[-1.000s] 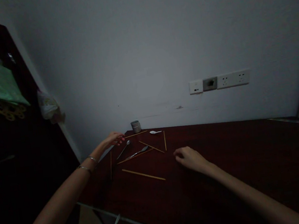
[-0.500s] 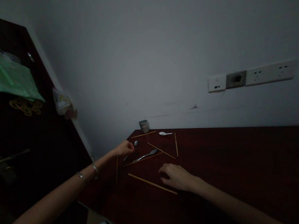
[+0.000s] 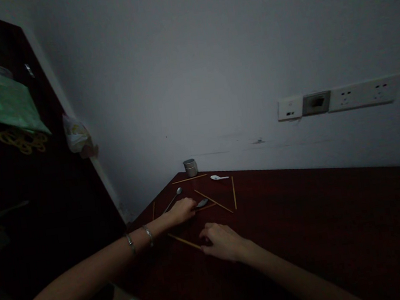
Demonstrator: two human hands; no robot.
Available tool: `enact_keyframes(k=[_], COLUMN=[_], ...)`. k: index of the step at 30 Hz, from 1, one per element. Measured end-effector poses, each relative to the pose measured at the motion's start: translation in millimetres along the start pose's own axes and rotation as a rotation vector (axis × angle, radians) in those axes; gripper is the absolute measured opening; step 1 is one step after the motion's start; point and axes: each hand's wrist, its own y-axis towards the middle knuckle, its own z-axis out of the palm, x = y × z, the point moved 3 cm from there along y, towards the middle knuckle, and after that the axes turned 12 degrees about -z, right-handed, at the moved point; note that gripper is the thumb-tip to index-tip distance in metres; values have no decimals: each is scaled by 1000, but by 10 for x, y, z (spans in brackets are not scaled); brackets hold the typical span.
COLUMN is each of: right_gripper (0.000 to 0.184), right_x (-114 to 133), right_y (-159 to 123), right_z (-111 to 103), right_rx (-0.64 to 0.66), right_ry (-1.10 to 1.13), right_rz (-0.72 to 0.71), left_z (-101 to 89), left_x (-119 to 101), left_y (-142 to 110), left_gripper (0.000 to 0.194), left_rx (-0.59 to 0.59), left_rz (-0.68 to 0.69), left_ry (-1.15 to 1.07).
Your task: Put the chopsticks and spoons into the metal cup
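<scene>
My left hand [image 3: 183,210] is closed, fingers curled down over the handle of a metal spoon [image 3: 202,203]; the hand hides most of that handle. Under and beside it lies a chopstick [image 3: 206,207], partly covered. My right hand [image 3: 221,241] hovers low over the table, thumb and fingers apart. Its thumb is close to another chopstick [image 3: 184,241], whose near end the hand hides. Whether the thumb touches it I cannot tell. Left of the spoon, a second metal spoon [image 3: 179,191] with a long thin handle lies behind my left wrist.
On the dark red table [image 3: 304,215] lie a white spoon [image 3: 219,177] and more chopsticks [image 3: 234,192], [image 3: 214,201]. A metal cup [image 3: 190,168] stands at the back corner by the wall. Sockets [image 3: 340,98] are on the wall; a dark door [image 3: 61,188] is on the left.
My left hand has moved right and down, from beside the long-handled spoon onto the other metal spoon. My right hand has shifted left, over the near chopstick. The view has turned slightly.
</scene>
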Motion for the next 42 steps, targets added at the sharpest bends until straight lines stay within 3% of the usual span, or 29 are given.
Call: enact_keyframes(k=[13,22,32,37,42], right_gripper=[28,29,25,24,19], right_x=[-40,154,197,215,7], right_y=[87,99,102,8,-284], right_z=[48,-16,13,-79,-419], right_rx=[24,64,53,51,-76], right_ry=[32,-148,-217,-285,-86], right_rz=[66,-33,-63,-76,-3], left_z=[136,125,120,-48,-420], left_x=[-62,-84,-58,-97,-141], left_y=[89,114,138,89,152], left_gripper=[27,29,26,23,11], left_rx=[15,49,85,70,12], left_rz=[6,16,-13,34,13], left_ry=[126,201,154,75,-312])
